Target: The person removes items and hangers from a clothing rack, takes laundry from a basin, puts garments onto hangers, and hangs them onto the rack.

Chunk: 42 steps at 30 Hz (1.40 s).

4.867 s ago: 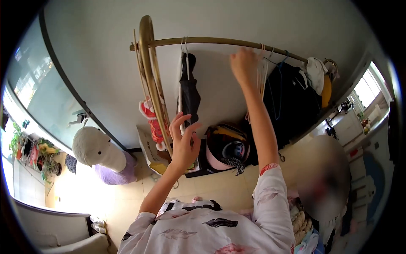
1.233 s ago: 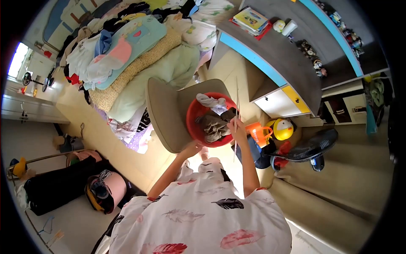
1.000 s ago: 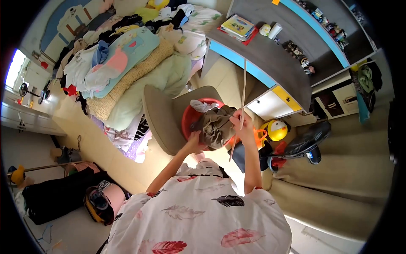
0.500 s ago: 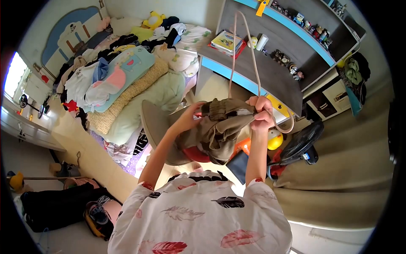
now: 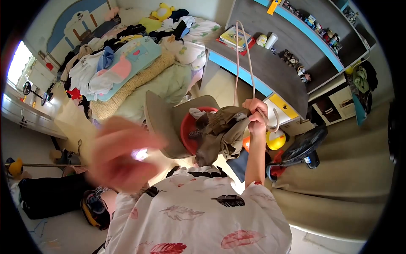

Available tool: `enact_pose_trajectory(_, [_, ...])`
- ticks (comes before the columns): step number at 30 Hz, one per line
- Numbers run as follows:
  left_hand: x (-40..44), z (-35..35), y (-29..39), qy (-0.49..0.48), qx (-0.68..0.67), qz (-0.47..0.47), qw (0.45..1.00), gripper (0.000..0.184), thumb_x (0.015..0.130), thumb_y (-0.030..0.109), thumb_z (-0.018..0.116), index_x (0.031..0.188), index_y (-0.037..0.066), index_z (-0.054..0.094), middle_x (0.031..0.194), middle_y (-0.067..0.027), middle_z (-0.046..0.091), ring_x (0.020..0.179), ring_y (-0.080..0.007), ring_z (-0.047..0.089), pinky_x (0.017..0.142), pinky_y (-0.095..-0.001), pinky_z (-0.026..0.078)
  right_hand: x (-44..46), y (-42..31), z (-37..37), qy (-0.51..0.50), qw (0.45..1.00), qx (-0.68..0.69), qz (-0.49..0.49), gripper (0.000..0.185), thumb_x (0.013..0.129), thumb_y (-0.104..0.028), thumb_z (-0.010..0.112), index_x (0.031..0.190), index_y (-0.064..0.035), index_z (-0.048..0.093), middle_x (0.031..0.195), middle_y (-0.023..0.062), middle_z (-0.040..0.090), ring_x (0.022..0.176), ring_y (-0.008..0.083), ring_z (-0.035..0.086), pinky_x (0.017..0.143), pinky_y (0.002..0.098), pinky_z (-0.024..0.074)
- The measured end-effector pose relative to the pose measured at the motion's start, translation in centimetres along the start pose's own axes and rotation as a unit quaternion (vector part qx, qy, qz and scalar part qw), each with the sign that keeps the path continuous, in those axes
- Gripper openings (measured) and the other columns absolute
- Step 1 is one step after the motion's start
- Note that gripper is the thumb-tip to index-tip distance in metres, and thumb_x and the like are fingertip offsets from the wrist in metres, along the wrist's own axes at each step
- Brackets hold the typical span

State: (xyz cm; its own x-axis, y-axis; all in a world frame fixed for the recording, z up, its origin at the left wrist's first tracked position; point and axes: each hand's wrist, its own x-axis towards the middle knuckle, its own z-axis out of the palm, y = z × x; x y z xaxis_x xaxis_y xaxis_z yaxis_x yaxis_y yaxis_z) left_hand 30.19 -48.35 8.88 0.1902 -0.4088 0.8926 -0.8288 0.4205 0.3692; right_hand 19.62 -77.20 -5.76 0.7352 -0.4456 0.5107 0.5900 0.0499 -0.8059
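Note:
My right hand is closed around a beige clothes hanger and a bunched edge of brown trousers. The hanger's long loop points up toward the desk, and its hook curls out beside my wrist. The trousers hang down in folds over a red basin on a grey-beige chair. Other cloth shows inside the basin. My left hand is raised close to the camera, left of the chair and away from the trousers. Motion smears its fingers.
A bed at the left holds heaped clothes and pillows. Ahead stands a desk with books and small figures. A black fan and a yellow ball-like object are at the right, by a curtain.
My left hand has let go of the trousers and swung left, up toward the camera. The basin is now more exposed. My right hand keeps its hold; the hanger has tilted slightly.

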Motion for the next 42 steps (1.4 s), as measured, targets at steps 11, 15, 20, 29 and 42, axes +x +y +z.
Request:
enact_pose_trajectory(11, [2.7,-5.9,6.4,0.182,0.120,0.164,0.962,0.071,0.070,0.061,0.053,0.115,0.007,0.040,0.091,-0.0101,0.054,0.079,-0.0231,0.041,0.070,-0.0361,0.031,-1.1,1.0,-0.4,0.007,0.998,0.031,0.062,0.017,0.044,-0.002,0.046,0.053,-0.0014,0.032,0.052,0.0029,0.027,0.052,0.0142,0.026,0.049,0.0269,0.0188])
enact_pose_trajectory(15, [2.8,-5.5,5.8,0.184,0.073,0.151,0.969,0.070,0.071,0.061,0.052,0.114,0.007,0.041,0.091,-0.0101,0.053,0.079,-0.0235,0.041,0.070,-0.0369,0.031,-1.5,1.1,-0.5,0.020,0.998,0.006,0.057,0.019,0.045,-0.004,0.042,0.054,-0.0052,0.026,0.053,0.0015,0.021,0.053,0.0142,0.020,0.050,0.0277,0.0167])
enact_pose_trajectory(20, [2.8,-5.2,5.5,0.193,0.047,0.140,0.970,0.068,0.072,0.061,0.051,0.112,0.007,0.043,0.091,-0.0102,0.052,0.079,-0.0240,0.041,0.071,-0.0379,0.031,-1.6,0.9,-0.6,0.022,0.997,0.011,0.070,0.019,0.045,-0.003,0.042,0.054,-0.0052,0.025,0.053,0.0012,0.021,0.053,0.0138,0.020,0.050,0.0278,0.0166])
enact_pose_trajectory(29, [2.7,-5.0,5.0,0.179,0.035,0.159,0.970,0.066,0.073,0.061,0.048,0.110,0.007,0.045,0.091,-0.0103,0.050,0.080,-0.0248,0.041,0.072,-0.0397,0.031,-1.8,1.3,-0.8,0.033,0.997,0.021,0.066,0.017,0.044,-0.003,0.046,0.053,-0.0019,0.032,0.051,0.0033,0.027,0.052,0.0153,0.028,0.049,0.0276,0.0203])
enact_pose_trajectory(42, [3.9,-3.6,3.5,0.238,-0.037,0.132,0.962,0.064,0.075,0.062,0.045,0.106,0.006,0.049,0.092,-0.0105,0.048,0.080,-0.0261,0.041,0.074,-0.0424,0.032,-0.9,0.9,-0.1,0.035,0.997,0.016,0.060,0.019,0.044,-0.004,0.042,0.054,-0.0047,0.025,0.054,0.0018,0.022,0.055,0.0149,0.021,0.051,0.0271,0.0180])
